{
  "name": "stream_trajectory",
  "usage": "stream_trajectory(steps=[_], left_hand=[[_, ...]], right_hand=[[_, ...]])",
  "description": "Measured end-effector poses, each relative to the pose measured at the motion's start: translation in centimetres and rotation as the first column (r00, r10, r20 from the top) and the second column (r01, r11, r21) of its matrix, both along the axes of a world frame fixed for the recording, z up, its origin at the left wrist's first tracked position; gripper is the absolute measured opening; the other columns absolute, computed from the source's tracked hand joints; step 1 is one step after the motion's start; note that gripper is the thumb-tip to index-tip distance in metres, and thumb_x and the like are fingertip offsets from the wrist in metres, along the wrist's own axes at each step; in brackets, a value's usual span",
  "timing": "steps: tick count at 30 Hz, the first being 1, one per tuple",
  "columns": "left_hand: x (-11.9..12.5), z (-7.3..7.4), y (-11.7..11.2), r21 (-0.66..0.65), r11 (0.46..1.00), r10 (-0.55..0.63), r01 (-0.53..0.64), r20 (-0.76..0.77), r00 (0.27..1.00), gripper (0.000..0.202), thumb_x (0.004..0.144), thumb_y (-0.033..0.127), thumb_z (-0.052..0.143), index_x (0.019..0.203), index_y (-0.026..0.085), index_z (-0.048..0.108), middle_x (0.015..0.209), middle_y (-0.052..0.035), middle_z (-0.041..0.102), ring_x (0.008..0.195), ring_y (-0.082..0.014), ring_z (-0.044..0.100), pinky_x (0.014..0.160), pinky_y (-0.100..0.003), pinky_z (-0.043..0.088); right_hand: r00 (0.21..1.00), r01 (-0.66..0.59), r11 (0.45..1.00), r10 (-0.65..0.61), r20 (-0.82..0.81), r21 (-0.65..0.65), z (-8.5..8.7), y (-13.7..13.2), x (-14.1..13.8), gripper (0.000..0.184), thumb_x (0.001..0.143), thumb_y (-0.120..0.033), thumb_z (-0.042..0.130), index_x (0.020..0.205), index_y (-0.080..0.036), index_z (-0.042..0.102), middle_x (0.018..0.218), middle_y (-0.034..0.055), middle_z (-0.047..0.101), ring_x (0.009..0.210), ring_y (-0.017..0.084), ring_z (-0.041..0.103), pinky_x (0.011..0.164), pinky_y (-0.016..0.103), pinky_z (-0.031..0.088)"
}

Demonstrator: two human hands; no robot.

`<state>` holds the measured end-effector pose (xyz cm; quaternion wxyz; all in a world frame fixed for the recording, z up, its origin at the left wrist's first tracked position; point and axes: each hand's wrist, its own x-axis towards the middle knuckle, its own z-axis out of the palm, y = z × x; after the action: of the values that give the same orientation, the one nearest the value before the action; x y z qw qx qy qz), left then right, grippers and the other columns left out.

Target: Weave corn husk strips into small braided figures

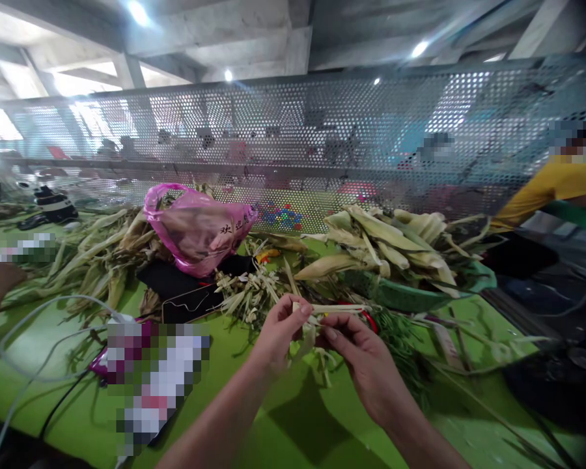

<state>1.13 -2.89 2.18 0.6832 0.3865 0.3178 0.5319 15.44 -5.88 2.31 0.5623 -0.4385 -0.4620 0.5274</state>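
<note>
Hands meet above the green table (297,423); left hand (279,331) pinches the leaf strip (336,308) between thumb and fingertips; right hand (359,355) is closed round its trailing ends, apparently to keep the strip level, taut and clear of the cut husk pile (247,293) just behind.

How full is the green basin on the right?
Full: the green basin is heaped well above its rim with pale corn husks.

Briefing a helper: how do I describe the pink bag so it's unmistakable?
On the green table, look toward the perforated metal screen. Left of centre, between the husk piles, lies the pink bag: translucent plastic with dark printed characters, the only such thing among them.
</note>
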Motion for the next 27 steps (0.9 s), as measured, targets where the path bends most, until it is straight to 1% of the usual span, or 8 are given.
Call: stream_trajectory(steps=[4, 8, 13, 16, 19, 21, 23, 27], left_hand=[[0.1, -0.3, 0.1, -0.003, 0.997, 0.073, -0.074, -0.062, 0.995, 0.03, 0.072, 0.039, 0.073, 0.083, 0.018, 0.056, 0.068, 0.0035, 0.051, 0.055, -0.0061, 0.043, 0.051, -0.018, 0.031], [0.2, -0.4, 0.3, -0.008, 0.994, 0.111, -0.112, -0.043, 0.993, 0.028, 0.071, 0.037, 0.073, 0.084, 0.017, 0.057, 0.062, 0.0057, 0.047, 0.05, -0.0044, 0.036, 0.049, -0.018, 0.027], [0.4, -0.9, 0.4, -0.018, 0.991, 0.132, -0.132, 0.0, 0.991, 0.029, 0.069, 0.036, 0.075, 0.082, 0.017, 0.058, 0.061, 0.0061, 0.046, 0.05, -0.004, 0.035, 0.049, -0.018, 0.024], [0.6, -1.1, 0.4, -0.044, 0.992, 0.118, -0.117, 0.019, 0.993, 0.029, 0.069, 0.036, 0.075, 0.082, 0.017, 0.058, 0.064, 0.005, 0.049, 0.051, -0.0043, 0.037, 0.05, -0.018, 0.026], [0.8, -1.2, 0.2, -0.074, 0.993, 0.096, -0.094, 0.026, 0.995, 0.029, 0.069, 0.035, 0.076, 0.084, 0.017, 0.058, 0.065, 0.0047, 0.049, 0.051, -0.0042, 0.037, 0.05, -0.018, 0.026], [0.9, -1.1, 0.1, -0.068, 0.995, 0.075, -0.073, 0.025, 0.997, 0.028, 0.07, 0.033, 0.075, 0.085, 0.017, 0.058, 0.066, 0.0046, 0.049, 0.053, -0.0045, 0.038, 0.051, -0.018, 0.026], [1.0, -1.0, -0.1, -0.051, 0.997, 0.064, -0.063, 0.018, 0.998, 0.028, 0.071, 0.033, 0.074, 0.087, 0.018, 0.057, 0.067, 0.0044, 0.049, 0.055, -0.0052, 0.04, 0.052, -0.018, 0.028], [1.0, -0.8, -0.2, -0.021, 0.998, 0.062, -0.061, 0.024, 0.998, 0.041, 0.072, 0.034, 0.074, 0.105, 0.02, 0.054, 0.07, 0.0047, 0.051, 0.056, -0.0062, 0.041, 0.053, -0.019, 0.029]], right_hand=[[0.995, -0.005, 0.999, 0.002, 0.095, 0.037, -0.1, 0.0, -0.1, 0.021, 0.074, -0.035, 0.074, 0.087, -0.02, 0.066, 0.087, 0.0044, 0.069, 0.079, 0.02, 0.066, 0.076, 0.033, 0.055], [0.921, -0.082, 0.957, -0.034, 0.387, 0.278, -0.4, 0.1, 0.3, 0.016, 0.079, -0.024, 0.066, 0.095, -0.023, 0.067, 0.095, 0.0059, 0.069, 0.088, 0.022, 0.066, 0.081, 0.035, 0.055], [0.607, -0.197, 0.77, -0.391, 0.692, 0.607, -0.9, 0.1, 0.7, 0.029, 0.087, -0.016, 0.052, 0.109, -0.028, 0.067, 0.106, 0.0076, 0.067, 0.099, 0.022, 0.063, 0.087, 0.036, 0.051], [0.411, -0.268, 0.679, -0.561, 0.719, 0.683, -1.1, 0.2, 1.2, 0.032, 0.086, -0.013, 0.052, 0.11, -0.029, 0.067, 0.114, 0.0075, 0.065, 0.104, 0.024, 0.061, 0.089, 0.038, 0.048], [0.308, -0.336, 0.628, -0.631, 0.712, 0.702, -1.0, 0.3, 1.6, 0.032, 0.084, -0.011, 0.055, 0.108, -0.028, 0.068, 0.117, 0.0074, 0.065, 0.106, 0.025, 0.058, 0.092, 0.041, 0.044], [0.31, -0.367, 0.605, -0.637, 0.706, 0.707, -0.9, 0.2, 1.7, 0.031, 0.083, -0.011, 0.057, 0.107, -0.028, 0.069, 0.115, 0.0073, 0.066, 0.106, 0.025, 0.058, 0.092, 0.041, 0.043], [0.363, -0.346, 0.601, -0.622, 0.694, 0.72, -0.7, 0.1, 1.6, 0.029, 0.084, -0.012, 0.058, 0.103, -0.029, 0.07, 0.11, 0.0065, 0.068, 0.103, 0.024, 0.059, 0.09, 0.04, 0.044], [0.566, -0.179, 0.685, -0.515, 0.644, 0.706, -0.3, 0.0, 1.2, 0.016, 0.085, -0.019, 0.06, 0.093, -0.027, 0.071, 0.097, 0.0063, 0.069, 0.094, 0.023, 0.062, 0.083, 0.038, 0.048]])
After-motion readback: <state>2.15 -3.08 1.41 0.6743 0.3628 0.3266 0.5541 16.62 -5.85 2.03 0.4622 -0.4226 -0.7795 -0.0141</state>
